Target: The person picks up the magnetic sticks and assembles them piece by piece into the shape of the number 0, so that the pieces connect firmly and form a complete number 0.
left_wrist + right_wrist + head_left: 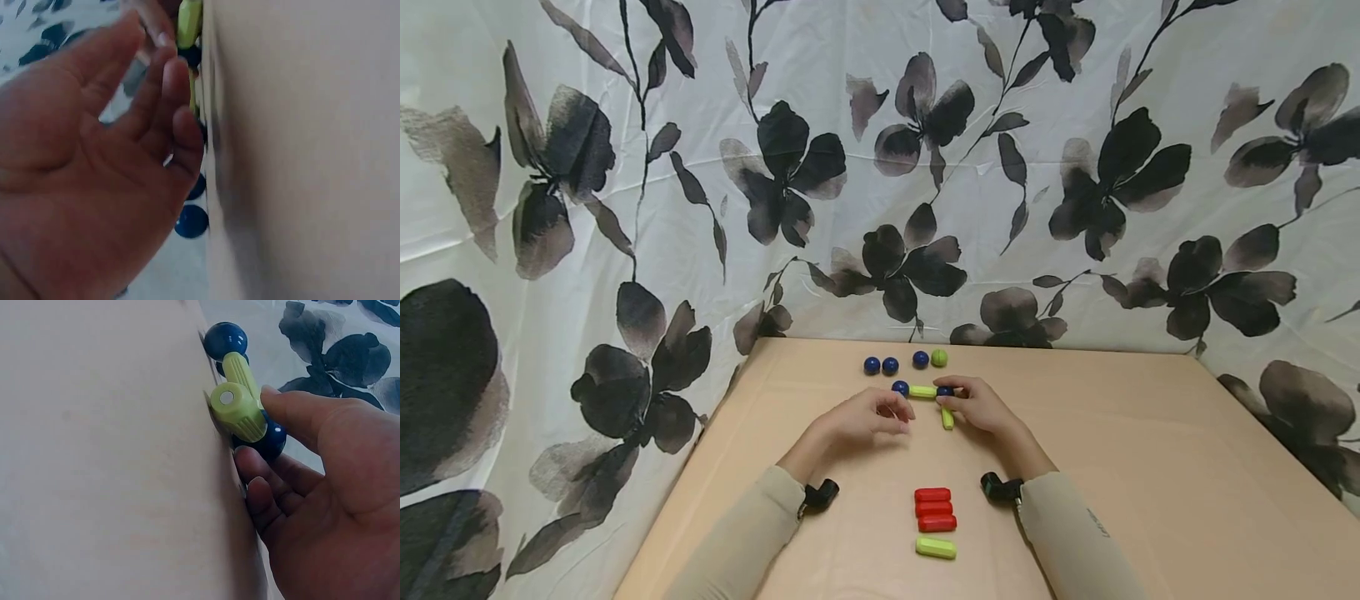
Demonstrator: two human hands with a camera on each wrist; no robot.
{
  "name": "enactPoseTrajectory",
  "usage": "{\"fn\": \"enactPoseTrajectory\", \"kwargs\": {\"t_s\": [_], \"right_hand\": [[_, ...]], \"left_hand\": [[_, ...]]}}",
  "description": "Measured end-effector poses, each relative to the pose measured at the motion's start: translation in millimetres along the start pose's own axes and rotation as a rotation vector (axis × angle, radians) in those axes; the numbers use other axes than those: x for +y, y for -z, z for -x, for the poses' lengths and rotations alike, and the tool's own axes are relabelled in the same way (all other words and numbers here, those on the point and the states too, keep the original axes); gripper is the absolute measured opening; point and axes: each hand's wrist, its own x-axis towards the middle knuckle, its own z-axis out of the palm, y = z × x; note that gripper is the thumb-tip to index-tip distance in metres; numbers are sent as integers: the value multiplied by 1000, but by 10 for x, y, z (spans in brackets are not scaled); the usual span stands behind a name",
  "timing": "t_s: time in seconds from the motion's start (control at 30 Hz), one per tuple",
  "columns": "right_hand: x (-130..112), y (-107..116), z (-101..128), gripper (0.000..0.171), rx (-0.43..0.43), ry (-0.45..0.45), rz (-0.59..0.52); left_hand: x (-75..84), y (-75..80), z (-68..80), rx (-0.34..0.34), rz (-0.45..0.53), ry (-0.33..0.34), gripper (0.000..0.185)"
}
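Observation:
On the table lies an L-shaped assembly of magnetic building pieces. A blue ball is at its left end, a green rod joins it to a corner blue ball, and a second green rod points toward the person. My right hand pinches the corner ball between thumb and fingers. In the right wrist view, the near rod's free end shows a round silvery tip. My left hand holds nothing; its fingers are loosely bent just in front of the left ball, palm visible in the left wrist view.
Behind the assembly sit three loose blue balls and a green ball. Nearer the person, between the forearms, three red rods lie in a stack-like row with a green rod below. A floral curtain hangs along the table's back edge.

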Motion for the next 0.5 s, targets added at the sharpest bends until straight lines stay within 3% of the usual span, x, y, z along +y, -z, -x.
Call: {"fn": "enactPoseTrajectory", "kwargs": {"t_s": [0.13,0.23,0.33,0.5], "right_hand": [[0,4,-13,39,-1,9,-1],[7,10,-20,38,0,16,-2],[5,16,-24,38,1,17,-2],[-11,30,-26,38,-5,1,-23]], "left_hand": [[167,-133,-19,-246,10,-12,23],[261,-238,-33,-366,27,-15,25],[351,-328,-44,-417,20,-12,25],[449,-436,-65,-412,-82,1,27]]}}
